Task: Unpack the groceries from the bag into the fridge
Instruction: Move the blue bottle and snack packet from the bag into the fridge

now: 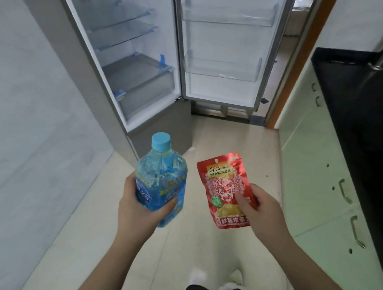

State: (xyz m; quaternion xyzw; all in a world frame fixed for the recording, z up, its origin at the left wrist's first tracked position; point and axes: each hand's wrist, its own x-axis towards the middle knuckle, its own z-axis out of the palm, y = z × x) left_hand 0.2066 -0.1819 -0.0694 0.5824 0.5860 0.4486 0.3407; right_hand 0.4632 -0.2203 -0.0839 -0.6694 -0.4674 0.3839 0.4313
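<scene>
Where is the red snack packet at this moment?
In the head view, the red snack packet is right of centre, pinched by the right hand, beside the blue water bottle in the left hand, in front of the open fridge.

Bottle [159, 179] – clear blue plastic w/ glossy label; packet [226, 190] – shiny red foil. Fridge [112, 89]: brushed metal outside, glass shelves. Counter [356, 106] glossy black, floor [229, 138] smooth tile.

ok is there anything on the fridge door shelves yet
No, both door shelves are bare; the bottle and red packet are in hand.
</scene>
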